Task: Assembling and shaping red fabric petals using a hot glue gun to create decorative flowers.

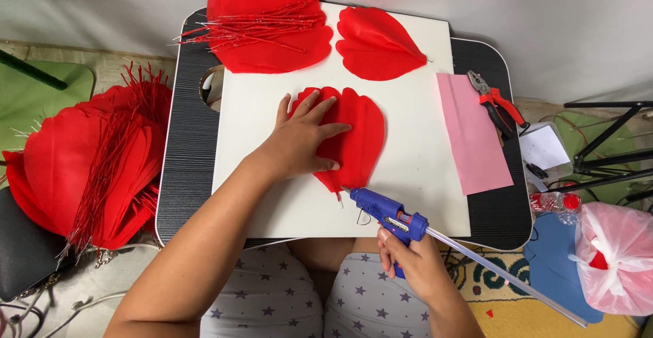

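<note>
On the white desk (299,209), the left hand (299,141) presses flat on ribbed red paper petals (357,141) while the right hand (415,260) grips a blue plastic glue gun (384,209).

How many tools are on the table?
2: a blue glue gun in the right hand at the board's near edge, and red-handled pliers at the right. Others may be hidden.

Red paper petals (350,137) on a white board (415,175), a blue glue gun (388,214), pink sheet (473,134), star-patterned grey shorts (272,297)
</note>
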